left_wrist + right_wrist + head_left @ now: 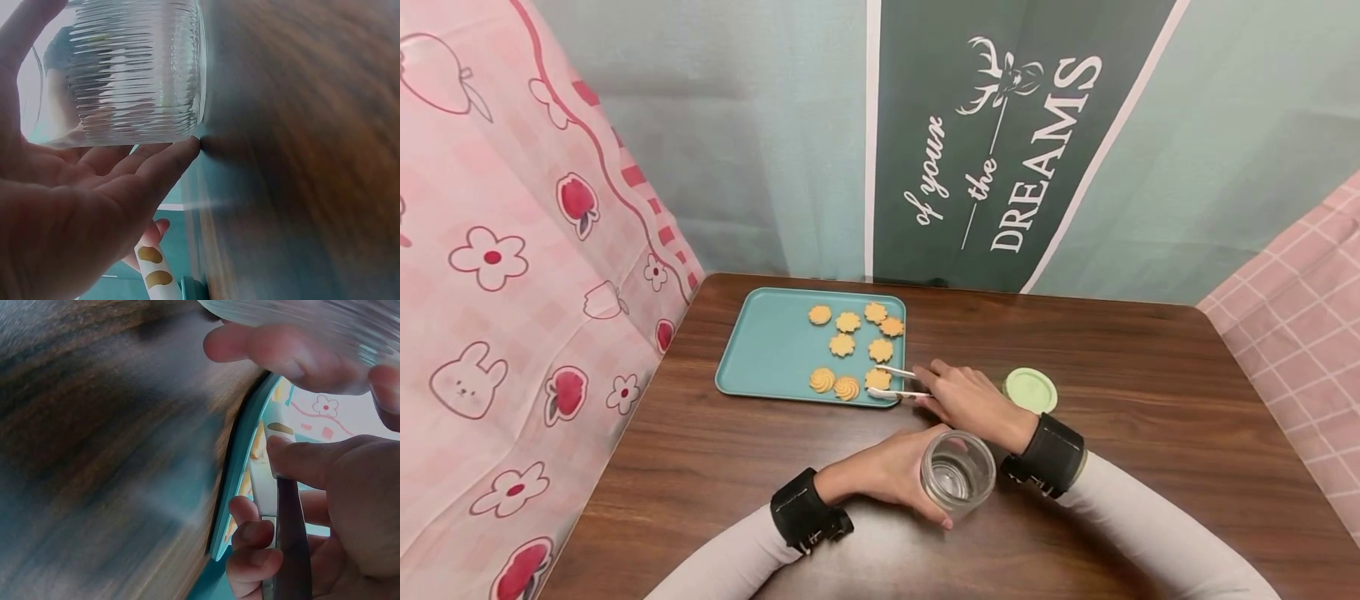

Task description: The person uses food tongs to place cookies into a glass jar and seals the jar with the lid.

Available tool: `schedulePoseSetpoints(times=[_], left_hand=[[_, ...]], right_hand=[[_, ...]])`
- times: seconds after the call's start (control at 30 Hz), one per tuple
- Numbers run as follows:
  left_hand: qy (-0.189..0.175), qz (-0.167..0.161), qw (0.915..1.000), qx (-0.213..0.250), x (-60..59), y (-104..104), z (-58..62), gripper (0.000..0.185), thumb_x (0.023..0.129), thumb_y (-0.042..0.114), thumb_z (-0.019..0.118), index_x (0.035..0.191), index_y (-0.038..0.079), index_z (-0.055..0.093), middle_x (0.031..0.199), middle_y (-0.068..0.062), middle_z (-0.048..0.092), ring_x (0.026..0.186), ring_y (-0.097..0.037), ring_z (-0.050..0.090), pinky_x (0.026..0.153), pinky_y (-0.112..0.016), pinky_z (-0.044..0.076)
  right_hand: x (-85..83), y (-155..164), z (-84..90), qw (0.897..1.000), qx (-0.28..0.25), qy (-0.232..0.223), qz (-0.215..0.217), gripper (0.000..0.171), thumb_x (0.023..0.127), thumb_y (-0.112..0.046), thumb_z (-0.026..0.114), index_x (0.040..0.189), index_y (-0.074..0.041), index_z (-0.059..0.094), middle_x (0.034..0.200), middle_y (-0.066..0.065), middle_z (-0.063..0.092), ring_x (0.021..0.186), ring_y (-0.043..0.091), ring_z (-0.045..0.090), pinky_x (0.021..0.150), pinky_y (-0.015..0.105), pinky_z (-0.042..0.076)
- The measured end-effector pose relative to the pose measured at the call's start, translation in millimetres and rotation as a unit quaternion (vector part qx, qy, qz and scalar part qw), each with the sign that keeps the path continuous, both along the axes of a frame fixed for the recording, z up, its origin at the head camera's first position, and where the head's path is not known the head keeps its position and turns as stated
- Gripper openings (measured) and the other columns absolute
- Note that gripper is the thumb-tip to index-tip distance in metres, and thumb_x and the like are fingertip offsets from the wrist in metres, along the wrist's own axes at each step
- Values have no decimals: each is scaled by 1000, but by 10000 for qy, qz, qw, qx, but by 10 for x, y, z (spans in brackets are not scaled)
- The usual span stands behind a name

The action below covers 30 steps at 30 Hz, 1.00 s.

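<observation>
Dark wood surface [1150,392], hemmed by pink printed cloth on both sides and a green "DREAMS" banner behind.

From the head view: teal tray [767,350] at the far left-centre, carrying nine cookies [842,344] in a loose cluster toward its right side. Right hand [966,398] clenched around white tongs [897,382], tips straddling the cookie at the tray's near right corner; whether squeezed onto it or only framing it, cannot tell. Left hand [887,471] wrapped around a clear jar [958,472] standing open-mouthed near the front edge, with nothing visible inside. Green lid [1030,390] lying flat just right of the right hand, off the jar. Judging from this: lid removed, jar steadied, no cookie moved over yet, all nine left. Nothing between tray and jar except the two hands themselves, close together; lid near the right wrist, easy to nudge.

From the left wrist: ribbed jar [131,69] against the palm, fingers [162,162] curved under its side, fingertip meeting the surface. Tray and two cookies glimpsed low down, blurred.

From the right wrist: thumb and fingers [256,534] pinching the tongs [265,494], tray rim [234,481] edge-on beside them, jar and left fingers blurred above.
</observation>
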<state>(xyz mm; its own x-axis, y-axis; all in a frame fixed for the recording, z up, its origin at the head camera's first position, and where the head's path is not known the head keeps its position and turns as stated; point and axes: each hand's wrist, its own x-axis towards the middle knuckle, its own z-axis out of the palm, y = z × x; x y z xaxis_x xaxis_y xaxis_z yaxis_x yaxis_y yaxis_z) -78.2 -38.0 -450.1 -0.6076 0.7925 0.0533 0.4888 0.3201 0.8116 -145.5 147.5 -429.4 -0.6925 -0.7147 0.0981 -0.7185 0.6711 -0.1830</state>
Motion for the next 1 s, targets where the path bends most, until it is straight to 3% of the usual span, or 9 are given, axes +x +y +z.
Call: schedulePoseSetpoints(times=[0.53, 0.83, 1.0], left_hand=[[68, 113, 9998, 140, 38, 4, -25, 92, 66, 33, 103, 142, 21, 55, 129, 7, 68, 119, 0, 61, 105, -16, 46], [176, 269, 9995, 35, 31, -2, -10, 94, 63, 33, 104, 141, 17, 54, 129, 2, 69, 119, -5, 64, 104, -17, 47], [65, 294, 9995, 86, 17, -8, 2, 94, 63, 31, 104, 142, 17, 55, 130, 3, 69, 119, -6, 64, 105, -19, 47]], right_hand=[[34, 32, -60, 9998, -54, 153, 90, 39, 102, -25, 74, 132, -3, 67, 90, 2, 58, 58, 8, 50, 47, 26, 44], [24, 52, -64, 9991, -104, 374, 184, 40, 101, -26, 75, 132, -2, 67, 90, 4, 59, 59, 10, 54, 48, 28, 48], [12, 56, -58, 9992, -143, 319, 192, 40, 101, -25, 74, 133, -2, 67, 91, 3, 60, 59, 10, 54, 49, 28, 48]])
